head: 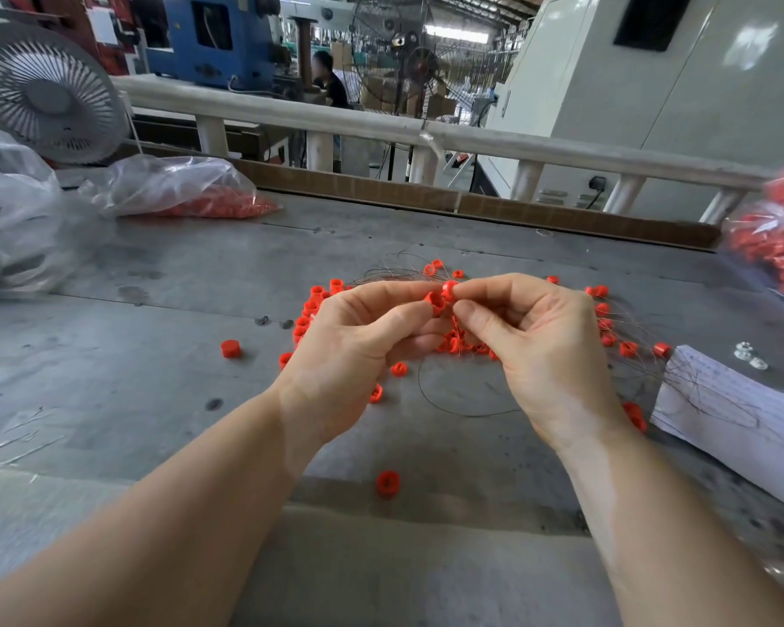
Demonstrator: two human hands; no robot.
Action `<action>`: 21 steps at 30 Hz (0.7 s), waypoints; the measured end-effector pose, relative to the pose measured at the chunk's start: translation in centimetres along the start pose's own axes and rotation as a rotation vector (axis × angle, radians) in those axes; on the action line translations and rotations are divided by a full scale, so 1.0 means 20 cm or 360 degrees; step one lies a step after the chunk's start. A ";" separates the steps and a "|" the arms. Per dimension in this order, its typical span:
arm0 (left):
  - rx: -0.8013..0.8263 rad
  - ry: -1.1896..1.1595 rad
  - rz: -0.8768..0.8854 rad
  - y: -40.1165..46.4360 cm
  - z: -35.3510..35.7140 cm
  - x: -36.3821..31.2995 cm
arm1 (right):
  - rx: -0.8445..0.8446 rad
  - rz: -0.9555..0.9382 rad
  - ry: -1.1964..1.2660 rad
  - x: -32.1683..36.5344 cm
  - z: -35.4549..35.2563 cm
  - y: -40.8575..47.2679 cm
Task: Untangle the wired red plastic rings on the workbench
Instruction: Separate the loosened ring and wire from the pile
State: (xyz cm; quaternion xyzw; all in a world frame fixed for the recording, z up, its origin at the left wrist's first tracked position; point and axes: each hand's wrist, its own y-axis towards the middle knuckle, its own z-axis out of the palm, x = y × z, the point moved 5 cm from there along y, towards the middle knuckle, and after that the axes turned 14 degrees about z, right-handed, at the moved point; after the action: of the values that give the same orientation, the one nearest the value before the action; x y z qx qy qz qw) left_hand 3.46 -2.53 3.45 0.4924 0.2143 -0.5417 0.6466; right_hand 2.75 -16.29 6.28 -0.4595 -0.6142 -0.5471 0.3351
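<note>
Two red rings are held up above the grey surface [164, 319], close together and touching. One ring [435, 304] is pinched between thumb and forefinger of the left hand [358, 350]; the other ring [449, 290] is pinched at the fingertips of the right hand [544, 350]. Both hands are curled, with the remaining fingers folded beneath. Under and behind the hands a heap of rings [311, 310] is spread on the surface, threaded on thin dark wire [467, 411], a loop of which lies between the wrists. Loose rings are scattered nearby: one [231, 348] to the left of the heap, one [387, 483] near the front between the forearms, and a few [627, 348] strung on wire to the right. A sheet of paper [734, 427] lies at the right, with wire strands crossing it. A clear bag [186, 187] holding red parts rests at the back left, and another bag [775, 237] of red parts is seen at the right edge. A white fan [46, 92] stands at the far left, behind a pale rail [381, 124] that borders the surface.
</note>
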 end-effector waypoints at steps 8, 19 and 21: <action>0.0022 0.0012 0.0007 0.00 0.00 0.00 | -0.0015 0.0011 -0.0031 0.00 0.00 0.00; 0.0006 -0.0008 -0.0020 0.01 0.00 0.01 | 0.0230 0.0761 0.0929 -0.09 0.02 0.01; 0.0003 -0.0010 -0.0020 0.01 0.00 0.01 | 0.0250 0.0852 0.1001 -0.10 0.03 0.01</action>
State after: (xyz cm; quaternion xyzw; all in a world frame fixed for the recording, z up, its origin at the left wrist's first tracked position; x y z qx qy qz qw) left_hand 3.67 -2.53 3.39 0.4899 0.2148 -0.5476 0.6434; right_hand 3.64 -16.14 4.48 -0.3866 -0.3808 -0.5058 0.6706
